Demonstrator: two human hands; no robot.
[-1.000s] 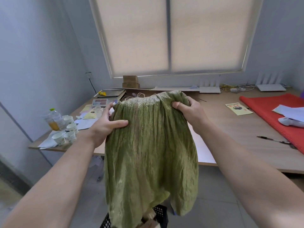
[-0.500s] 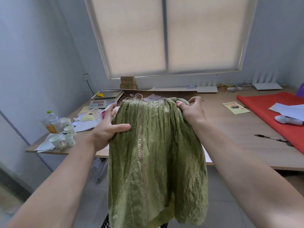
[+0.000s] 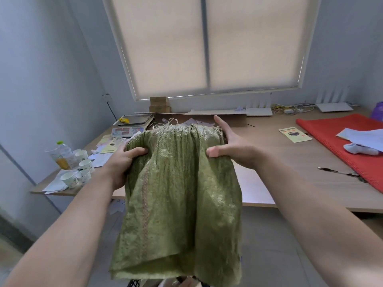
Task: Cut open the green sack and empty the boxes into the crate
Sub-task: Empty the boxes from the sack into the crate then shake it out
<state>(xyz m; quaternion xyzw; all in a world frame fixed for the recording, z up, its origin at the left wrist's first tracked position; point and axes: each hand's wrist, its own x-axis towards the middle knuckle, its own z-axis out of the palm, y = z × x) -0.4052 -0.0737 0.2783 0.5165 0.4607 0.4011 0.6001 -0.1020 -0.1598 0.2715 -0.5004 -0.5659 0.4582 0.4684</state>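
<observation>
The green woven sack (image 3: 178, 204) hangs limp and upside down in front of me, its stitched end up at table height and its open mouth at the bottom. My left hand (image 3: 122, 162) grips the upper left corner, thumb on the front. My right hand (image 3: 232, 148) pinches the upper right corner between thumb and palm, fingers stretched out behind the cloth. Under the sack's mouth a bit of the black crate (image 3: 134, 283) shows, with something pale inside; the boxes are mostly hidden.
A wooden desk (image 3: 279, 162) runs behind the sack. On it lie a weighing scale (image 3: 132, 126), paper cups (image 3: 79, 172) and a bottle at left, a red cloth (image 3: 348, 141) with papers at right, a pen (image 3: 335, 171) and a booklet (image 3: 295, 134).
The sack has been lifted higher, so its mouth rides above the crate. My right hand's fingers have opened out behind the cloth. The view has tilted up slightly.
</observation>
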